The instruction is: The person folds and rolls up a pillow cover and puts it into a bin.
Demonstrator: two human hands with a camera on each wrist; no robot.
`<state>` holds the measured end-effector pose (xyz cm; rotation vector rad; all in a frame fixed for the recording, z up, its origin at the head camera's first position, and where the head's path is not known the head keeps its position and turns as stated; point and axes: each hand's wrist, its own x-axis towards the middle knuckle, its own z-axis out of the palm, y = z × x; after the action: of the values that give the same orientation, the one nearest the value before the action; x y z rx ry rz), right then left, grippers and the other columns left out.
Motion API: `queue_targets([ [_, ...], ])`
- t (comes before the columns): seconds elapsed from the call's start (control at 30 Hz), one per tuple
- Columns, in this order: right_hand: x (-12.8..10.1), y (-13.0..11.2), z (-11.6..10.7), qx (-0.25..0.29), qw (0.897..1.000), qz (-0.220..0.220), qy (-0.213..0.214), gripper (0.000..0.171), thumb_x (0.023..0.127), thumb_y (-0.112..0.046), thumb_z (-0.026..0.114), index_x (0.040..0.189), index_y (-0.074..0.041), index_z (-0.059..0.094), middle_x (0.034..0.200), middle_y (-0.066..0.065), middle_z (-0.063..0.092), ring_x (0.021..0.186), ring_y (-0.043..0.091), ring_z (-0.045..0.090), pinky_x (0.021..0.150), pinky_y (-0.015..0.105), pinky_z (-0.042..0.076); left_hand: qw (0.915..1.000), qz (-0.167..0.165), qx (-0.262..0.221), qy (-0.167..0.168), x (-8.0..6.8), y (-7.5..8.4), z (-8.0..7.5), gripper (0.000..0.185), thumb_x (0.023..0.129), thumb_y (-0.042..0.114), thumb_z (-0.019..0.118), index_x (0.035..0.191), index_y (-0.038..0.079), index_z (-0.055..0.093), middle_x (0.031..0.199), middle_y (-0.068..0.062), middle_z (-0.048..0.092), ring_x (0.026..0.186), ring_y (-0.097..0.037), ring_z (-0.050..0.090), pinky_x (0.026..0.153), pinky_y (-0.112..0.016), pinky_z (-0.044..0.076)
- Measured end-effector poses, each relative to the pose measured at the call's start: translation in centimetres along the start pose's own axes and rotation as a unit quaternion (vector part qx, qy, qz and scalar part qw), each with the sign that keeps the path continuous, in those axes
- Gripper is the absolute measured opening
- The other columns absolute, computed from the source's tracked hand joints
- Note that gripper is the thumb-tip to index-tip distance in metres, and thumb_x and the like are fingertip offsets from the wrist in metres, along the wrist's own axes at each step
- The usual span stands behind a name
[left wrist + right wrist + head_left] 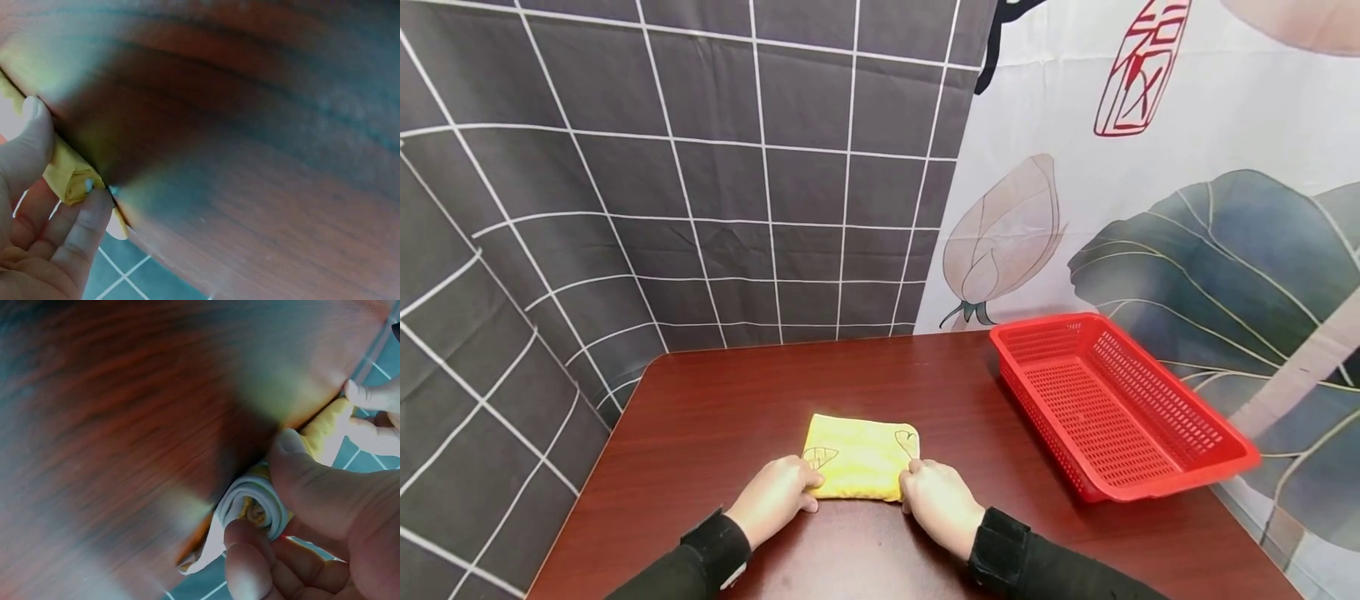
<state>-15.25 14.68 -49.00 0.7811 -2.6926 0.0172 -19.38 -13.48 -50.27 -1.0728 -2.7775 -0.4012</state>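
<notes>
A yellow cloth [861, 458] with leaf-like line drawings lies on the table, its near edge rolled up. My left hand [778, 496] pinches the left end of the roll, thumb on the near side and fingers round the end in the left wrist view. At the other end my right hand [942, 504] holds the roll between thumb and fingers. The right wrist view shows that end as a spiral of pale and yellow layers [234, 500], with a flat flap still spread beyond it. Part of the roll is hidden behind both hands.
To the right stands a red plastic basket [1097, 417] with slotted walls. The dark red wooden table [722, 400] ends at a grey checked curtain [715, 183] behind and on the left. A white curtain [1022, 108] with flower and leaf prints hangs behind the basket.
</notes>
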Motion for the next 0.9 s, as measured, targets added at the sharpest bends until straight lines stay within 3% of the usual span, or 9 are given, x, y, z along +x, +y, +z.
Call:
queue_targets([
  [0.13,0.2,0.4,0.2,0.022,1.000,-0.008,-0.007,0.027,0.068,-0.011,0.092,0.070,-0.014,0.065,0.069,-0.001,0.058,0.062,0.016,0.057,0.060,0.028,0.051,0.9999,-0.010,-0.011,0.003,-0.3,0.0,0.0,0.038,0.069,0.022,0.093,0.064,0.022,0.055,0.065,0.015,0.040,0.067,-0.004,0.040,0.064,-0.022,0.038],
  [0.27,0.3,0.7,0.3,0.033,0.999,-0.016,-0.013,0.028,0.068,-0.011,0.091,0.068,-0.016,0.063,0.068,-0.003,0.057,0.061,0.014,0.055,0.060,0.027,0.049,0.9991,-0.026,-0.034,0.006,-0.8,0.2,0.0,0.022,0.069,0.023,0.095,0.075,0.022,0.073,0.070,0.016,0.058,0.070,-0.003,0.049,0.067,-0.026,0.046],
  [0.4,0.3,0.9,0.4,0.032,0.999,-0.026,-0.015,0.031,0.067,-0.012,0.091,0.067,-0.017,0.061,0.067,-0.003,0.055,0.061,0.014,0.054,0.059,0.026,0.048,0.9985,-0.031,-0.044,0.009,-1.3,0.5,-0.1,0.025,0.064,0.027,0.097,0.082,0.020,0.080,0.076,0.013,0.068,0.073,-0.005,0.057,0.070,-0.028,0.052],
  [0.63,0.4,1.1,0.1,0.020,0.999,-0.039,-0.014,0.031,0.070,-0.012,0.090,0.067,-0.018,0.060,0.068,-0.005,0.054,0.062,0.013,0.054,0.060,0.026,0.048,0.9978,-0.035,-0.055,-0.011,-1.7,1.3,-0.6,0.027,0.065,0.028,0.098,0.077,0.020,0.075,0.073,0.013,0.057,0.068,-0.003,0.044,0.066,-0.025,0.046],
  [0.9,0.3,1.0,0.1,0.022,0.999,-0.048,-0.011,0.030,0.068,-0.012,0.091,0.068,-0.019,0.062,0.068,-0.005,0.056,0.062,0.014,0.054,0.059,0.027,0.048,0.9981,-0.035,-0.051,-0.008,-2.1,1.7,-0.6,0.025,0.069,0.027,0.094,0.073,0.022,0.070,0.072,0.014,0.052,0.068,-0.001,0.042,0.065,-0.025,0.044],
])
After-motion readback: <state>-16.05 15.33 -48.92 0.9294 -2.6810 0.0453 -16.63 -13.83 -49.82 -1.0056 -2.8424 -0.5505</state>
